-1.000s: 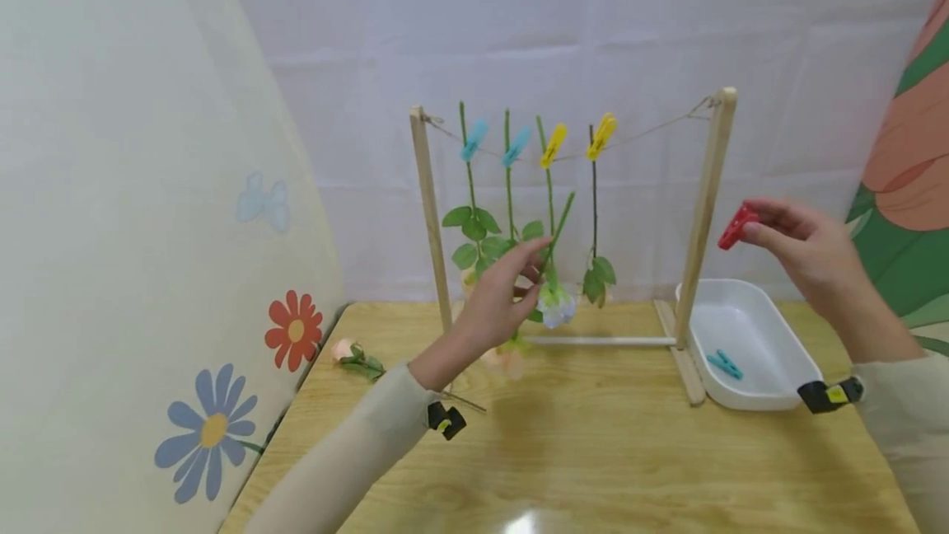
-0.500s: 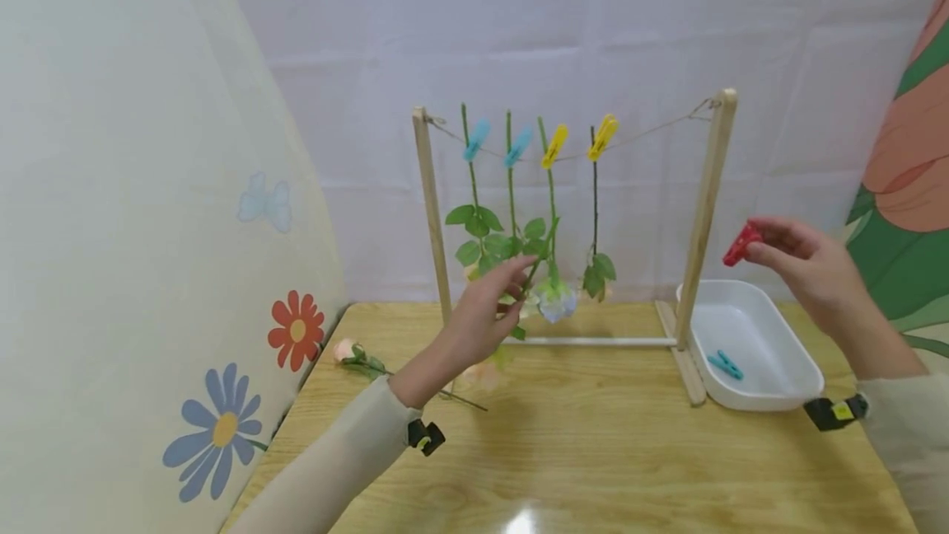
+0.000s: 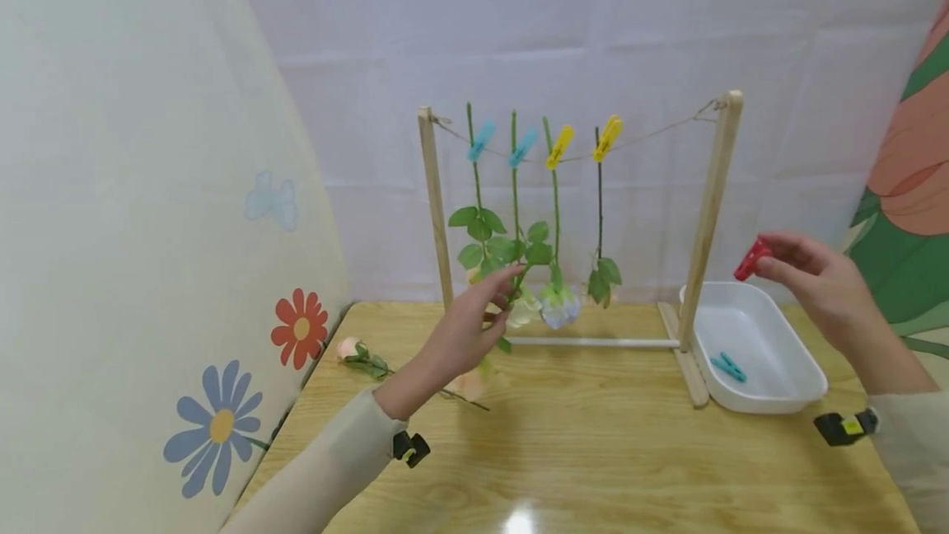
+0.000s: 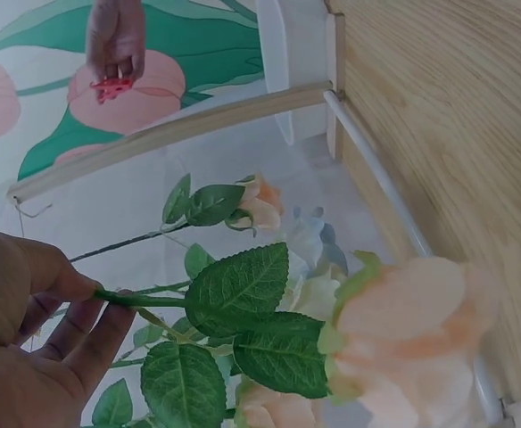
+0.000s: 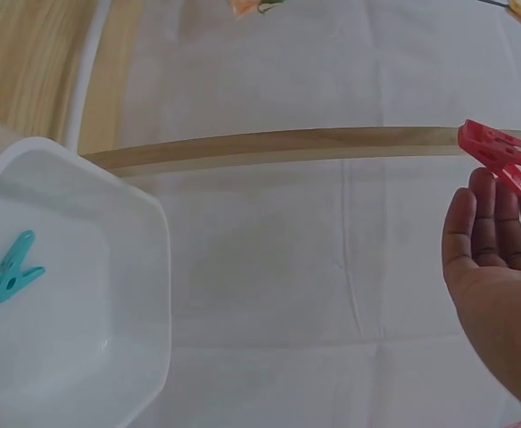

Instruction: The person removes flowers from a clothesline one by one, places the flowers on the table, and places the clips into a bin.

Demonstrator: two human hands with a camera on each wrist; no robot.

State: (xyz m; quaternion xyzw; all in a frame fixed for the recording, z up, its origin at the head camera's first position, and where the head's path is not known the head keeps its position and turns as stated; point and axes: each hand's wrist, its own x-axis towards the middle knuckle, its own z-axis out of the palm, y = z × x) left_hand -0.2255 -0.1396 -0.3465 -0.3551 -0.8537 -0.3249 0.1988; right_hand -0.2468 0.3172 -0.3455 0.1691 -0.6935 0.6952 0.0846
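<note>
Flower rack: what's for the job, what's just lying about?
Likely job:
held peach flower
red plastic clothespin
pale wooden rack
four hanging flowers
white rectangular tub
teal plastic clothespin
loose pale-pink rose

Scenery:
red printed flower
blue printed flower

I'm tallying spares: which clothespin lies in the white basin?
The teal clothespin; the red clothespin is in the right hand, and the four others clip stems to the string.

Free string (image 3: 656, 135) runs between the rightmost yellow clothespin (image 3: 608, 138) and the right post (image 3: 709, 213); 4 hanging stems (image 3: 600, 213) crowd the way farther left; that post stands between this gap and the right hand (image 3: 823, 287); a white rod (image 3: 593, 343) crosses low
</note>
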